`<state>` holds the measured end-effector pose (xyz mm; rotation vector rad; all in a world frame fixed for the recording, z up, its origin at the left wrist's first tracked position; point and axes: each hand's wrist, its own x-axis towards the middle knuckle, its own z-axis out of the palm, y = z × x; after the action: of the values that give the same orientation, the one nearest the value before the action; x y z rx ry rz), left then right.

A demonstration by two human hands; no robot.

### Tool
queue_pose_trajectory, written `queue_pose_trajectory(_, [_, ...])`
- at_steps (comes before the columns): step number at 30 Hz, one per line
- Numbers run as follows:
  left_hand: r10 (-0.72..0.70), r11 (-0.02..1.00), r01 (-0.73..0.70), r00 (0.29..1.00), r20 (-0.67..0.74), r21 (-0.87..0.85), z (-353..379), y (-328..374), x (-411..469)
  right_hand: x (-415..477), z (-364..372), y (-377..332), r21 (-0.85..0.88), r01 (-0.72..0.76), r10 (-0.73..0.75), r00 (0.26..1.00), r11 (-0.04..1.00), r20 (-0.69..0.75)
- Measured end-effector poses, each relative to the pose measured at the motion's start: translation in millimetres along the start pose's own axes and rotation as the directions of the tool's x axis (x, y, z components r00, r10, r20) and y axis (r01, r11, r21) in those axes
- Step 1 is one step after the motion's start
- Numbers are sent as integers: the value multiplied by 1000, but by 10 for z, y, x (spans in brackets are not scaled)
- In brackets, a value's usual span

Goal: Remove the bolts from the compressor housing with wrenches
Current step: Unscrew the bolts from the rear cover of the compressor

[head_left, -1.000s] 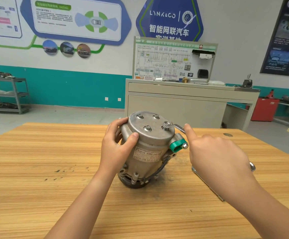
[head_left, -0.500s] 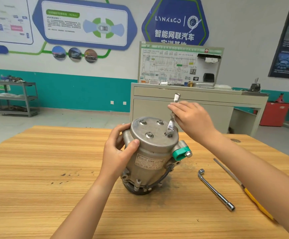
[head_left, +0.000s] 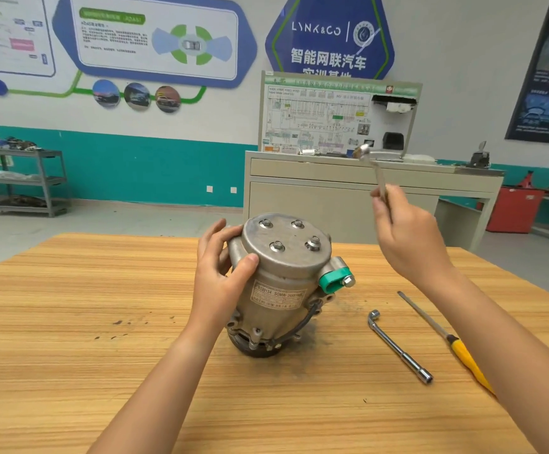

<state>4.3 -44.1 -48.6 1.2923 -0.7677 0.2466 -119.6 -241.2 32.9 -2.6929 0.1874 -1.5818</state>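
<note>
Wood-grain laminate tabletop (head_left: 70, 322) spreads wide to the left of the grey cast-metal compressor housing (head_left: 283, 290), which stands on end, set in from the table's far edge. Right of the compressor and apart from it lie a chrome L-shaped socket wrench (head_left: 397, 347) and, farther right, a yellow-handled screwdriver (head_left: 463, 355), which runs toward the right edge. The left hand (head_left: 220, 273) grips the compressor's upper left rim, thumb on its front. Four hex bolts (head_left: 277, 246) sit in its flat top face. The right hand (head_left: 404, 237) holds a small flat steel wrench (head_left: 379, 178) above and right of the compressor, fingers curled round the shaft and the head raised well apart from the bolts. Beyond the far edge stands a grey cabinet (head_left: 332, 198).
</note>
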Motion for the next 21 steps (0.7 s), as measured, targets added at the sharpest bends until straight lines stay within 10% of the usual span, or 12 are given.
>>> queue_pose_trajectory(7, [14, 1000, -14, 1000, 2, 10, 5, 24, -18, -345, -292, -155, -306, 94, 39, 915, 947, 402])
queue_pose_trajectory(21, [-13, 1000, 13, 1000, -9, 3, 40, 43, -49, -343, -317, -742, -579, 239, 128, 844, 780, 521])
